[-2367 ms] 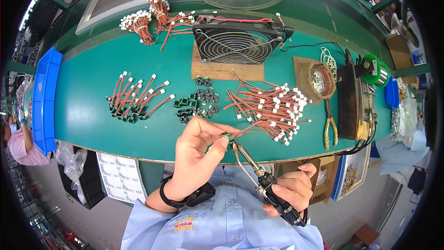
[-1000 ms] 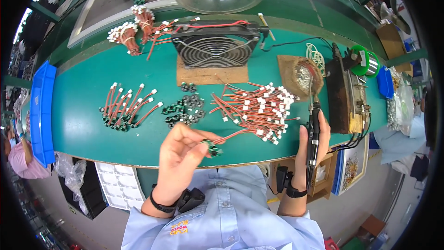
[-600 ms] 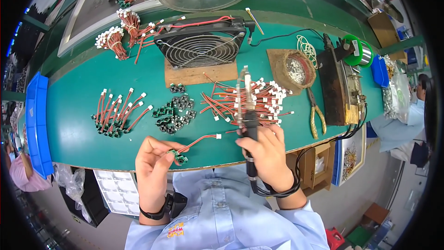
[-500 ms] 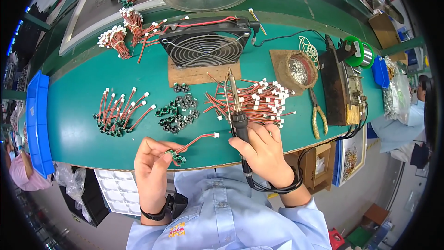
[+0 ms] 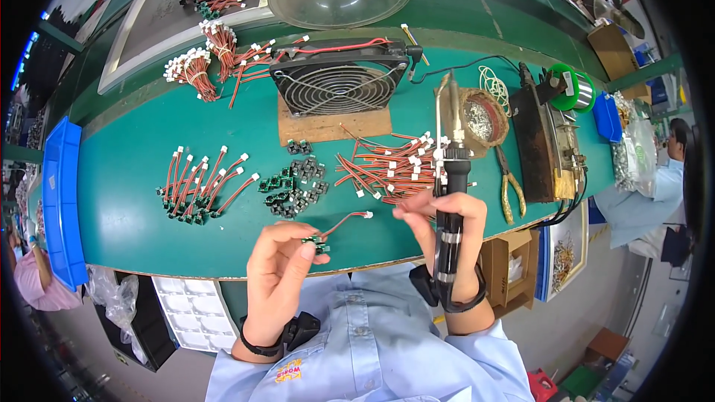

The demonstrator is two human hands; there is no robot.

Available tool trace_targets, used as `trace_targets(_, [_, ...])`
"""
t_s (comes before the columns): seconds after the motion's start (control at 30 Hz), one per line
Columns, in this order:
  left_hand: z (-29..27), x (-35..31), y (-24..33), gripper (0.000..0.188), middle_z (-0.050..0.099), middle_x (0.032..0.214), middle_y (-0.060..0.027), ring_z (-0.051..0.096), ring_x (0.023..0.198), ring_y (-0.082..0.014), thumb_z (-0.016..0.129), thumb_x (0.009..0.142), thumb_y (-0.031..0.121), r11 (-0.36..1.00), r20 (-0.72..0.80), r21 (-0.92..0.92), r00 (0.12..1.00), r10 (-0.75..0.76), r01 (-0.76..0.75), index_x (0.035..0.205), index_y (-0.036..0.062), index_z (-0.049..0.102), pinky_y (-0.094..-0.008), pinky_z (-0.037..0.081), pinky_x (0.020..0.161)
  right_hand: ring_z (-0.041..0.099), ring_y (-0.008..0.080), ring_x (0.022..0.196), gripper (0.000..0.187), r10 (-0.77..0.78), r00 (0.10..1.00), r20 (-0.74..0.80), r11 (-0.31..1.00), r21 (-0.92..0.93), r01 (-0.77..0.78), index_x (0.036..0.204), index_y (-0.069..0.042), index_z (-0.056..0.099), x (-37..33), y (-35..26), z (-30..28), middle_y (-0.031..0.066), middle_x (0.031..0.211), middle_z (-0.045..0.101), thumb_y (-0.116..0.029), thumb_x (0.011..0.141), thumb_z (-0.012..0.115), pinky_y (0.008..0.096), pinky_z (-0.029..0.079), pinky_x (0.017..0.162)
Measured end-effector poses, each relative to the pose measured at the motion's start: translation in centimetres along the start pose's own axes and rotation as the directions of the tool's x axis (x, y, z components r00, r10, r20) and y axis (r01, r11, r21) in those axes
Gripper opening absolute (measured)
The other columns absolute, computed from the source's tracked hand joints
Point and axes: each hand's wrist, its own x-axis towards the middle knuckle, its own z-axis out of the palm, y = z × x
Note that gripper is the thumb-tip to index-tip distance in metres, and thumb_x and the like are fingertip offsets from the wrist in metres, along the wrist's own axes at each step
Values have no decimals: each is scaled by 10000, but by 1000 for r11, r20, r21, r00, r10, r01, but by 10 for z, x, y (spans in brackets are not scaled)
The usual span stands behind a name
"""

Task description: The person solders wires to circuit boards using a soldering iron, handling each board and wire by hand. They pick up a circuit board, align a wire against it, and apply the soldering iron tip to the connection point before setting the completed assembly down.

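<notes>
My left hand [image 5: 277, 275] is closed, pinching a small green circuit board [image 5: 316, 243] between thumb and fingertips. From the board a red-and-dark wire lead [image 5: 344, 223] runs up to a white connector. My right hand [image 5: 465, 227] holds a soldering iron [image 5: 452, 179] upright against the palm, its metal tip pointing away from me, while thumb and fingertips come together left of the handle. Just beyond that hand lies a heap of wire leads [image 5: 395, 171] with white connectors. Small black and green components [image 5: 294, 186] are clustered beyond my left hand. Farther left lie several boards with leads [image 5: 195, 205].
A black fan [image 5: 339, 85] stands behind the components. To the right are a solder-waste dish [image 5: 484, 123], pliers [image 5: 509, 193], a dark metal soldering station [image 5: 547, 141] and a solder wire spool [image 5: 573, 88]. A blue tray [image 5: 61, 201] is at the left edge; bundled leads [image 5: 192, 73] lie at the back.
My right hand has moved right and turned, so the iron's tip is away from the board and near the dish. My left hand and its board have shifted slightly right.
</notes>
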Motion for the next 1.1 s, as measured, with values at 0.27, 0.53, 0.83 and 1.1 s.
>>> trace_targets(0.27, [14,1,3,201,529,1020,-116,544,861,-135,552,843,-17,997,180,22,981,72,-77,1036,3,500,-276,498,721,582,117,654,425,217,955,202,939,223,-261,1033,-65,356,-8,-33,-4,132,828,593,86,766,649,229,471,607])
trace_targets(0.53, [22,10,3,219,521,1017,-110,536,893,-170,565,864,82,958,238,-238,966,-102,160,1057,16,486,-297,499,725,544,68,633,435,248,944,217,926,235,-297,1034,-63,360,-8,-40,-10,98,763,592,64,752,667,190,413,557])
trace_targets(0.83, [15,19,-27,220,509,963,-73,522,910,-179,523,917,177,607,593,-598,799,-106,524,1089,46,486,-362,443,880,565,81,624,441,126,968,216,963,207,-171,1040,-52,357,-4,-46,-4,83,734,589,58,752,672,196,432,532])
trace_targets(1.1, [21,19,-24,209,404,886,-36,470,887,-193,528,913,212,589,630,-589,771,-94,553,1072,82,489,-445,404,929,630,137,687,439,57,978,203,977,188,-96,1025,-32,374,-5,-48,-2,92,740,604,60,733,689,241,516,578])
